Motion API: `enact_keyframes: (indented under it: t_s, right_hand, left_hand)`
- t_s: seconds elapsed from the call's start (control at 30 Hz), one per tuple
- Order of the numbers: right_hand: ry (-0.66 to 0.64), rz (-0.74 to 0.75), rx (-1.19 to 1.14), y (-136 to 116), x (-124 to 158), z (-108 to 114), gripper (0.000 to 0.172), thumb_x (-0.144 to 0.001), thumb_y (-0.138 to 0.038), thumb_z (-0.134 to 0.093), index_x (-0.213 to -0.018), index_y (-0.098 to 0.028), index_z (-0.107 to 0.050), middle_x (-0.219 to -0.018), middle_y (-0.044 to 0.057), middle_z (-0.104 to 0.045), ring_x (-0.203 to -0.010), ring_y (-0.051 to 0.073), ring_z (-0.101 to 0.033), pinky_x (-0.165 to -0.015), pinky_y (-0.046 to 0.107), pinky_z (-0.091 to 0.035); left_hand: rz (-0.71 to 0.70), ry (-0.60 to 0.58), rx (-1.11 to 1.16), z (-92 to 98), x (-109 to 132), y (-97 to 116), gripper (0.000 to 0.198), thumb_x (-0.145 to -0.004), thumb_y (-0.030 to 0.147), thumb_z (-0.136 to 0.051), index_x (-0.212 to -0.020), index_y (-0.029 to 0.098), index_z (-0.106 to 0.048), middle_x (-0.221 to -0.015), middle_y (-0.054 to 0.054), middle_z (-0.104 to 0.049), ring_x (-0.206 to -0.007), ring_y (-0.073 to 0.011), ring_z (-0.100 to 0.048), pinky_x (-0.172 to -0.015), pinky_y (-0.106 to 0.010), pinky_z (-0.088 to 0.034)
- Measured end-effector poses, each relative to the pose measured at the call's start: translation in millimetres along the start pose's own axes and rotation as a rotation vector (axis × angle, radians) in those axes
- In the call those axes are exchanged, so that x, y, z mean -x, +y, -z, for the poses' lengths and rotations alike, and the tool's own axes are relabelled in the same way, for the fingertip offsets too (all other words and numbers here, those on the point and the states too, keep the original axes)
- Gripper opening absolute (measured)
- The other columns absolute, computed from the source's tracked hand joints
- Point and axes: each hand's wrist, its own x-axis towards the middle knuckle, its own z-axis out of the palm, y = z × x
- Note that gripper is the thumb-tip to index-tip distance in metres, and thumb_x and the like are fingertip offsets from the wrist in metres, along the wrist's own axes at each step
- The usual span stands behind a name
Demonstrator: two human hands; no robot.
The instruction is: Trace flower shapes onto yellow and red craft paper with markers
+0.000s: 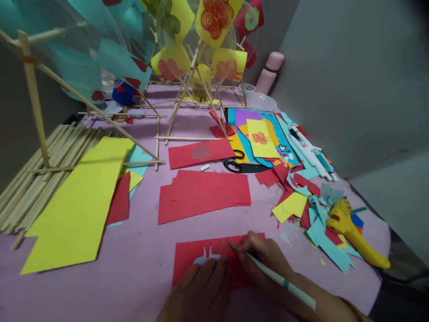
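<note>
A red paper (183, 257) lies at the bottom middle of the table. My left hand (204, 286) rests flat on it, over a pale cutout (212, 256) whose two thin points show above my fingertips. My right hand (264, 259) is closed round a white marker (271, 273) with a green tip, which touches the red paper just right of the cutout. Faint drawn lines show near the tip. Beyond the hands are more red papers (204, 192) and a red strip (201, 152) with a dark drawing.
Yellow sheets (77, 205) and wooden sticks (43, 183) lie left. Stick frames with coloured wheels (201, 58) stand behind. Black scissors (233, 165), paper scraps (301, 192), markers (311, 152) and a yellow glue gun (355, 237) are on the right, a pink bottle (269, 74) farther back.
</note>
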Motion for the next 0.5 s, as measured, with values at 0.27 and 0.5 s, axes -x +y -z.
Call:
enact_keyframes:
  t_s: [0.27, 0.5]
  right_hand:
    - [0.009, -0.008, 0.014, -3, -3, 0, 0.011, -0.081, -0.023, -0.045, -0.070, -0.023, -0.044, -0.051, -0.005, -0.050, -0.042, 0.010, -0.045, -0.042, 0.020, -0.029]
    - [-0.012, 0.008, 0.061, 2, -3, -1, 0.009, -0.080, -0.021, -0.044, -0.071, -0.023, -0.044, -0.050, -0.005, -0.051, -0.041, 0.010, -0.047, -0.042, 0.020, -0.028]
  left_hand:
    - [-0.035, -0.207, -0.007, 16.7, -4, -2, 0.025, -0.093, 0.018, -0.038, -0.097, 0.021, -0.062, -0.103, 0.001, -0.069, -0.094, -0.0161, -0.057, -0.084, -0.028, -0.042]
    - [0.009, -0.088, 0.016, 4.8, 2, 1, 0.034, -0.096, 0.018, -0.030, -0.089, 0.022, -0.063, -0.096, 0.001, -0.070, -0.090, -0.0155, -0.058, -0.083, -0.029, -0.041]
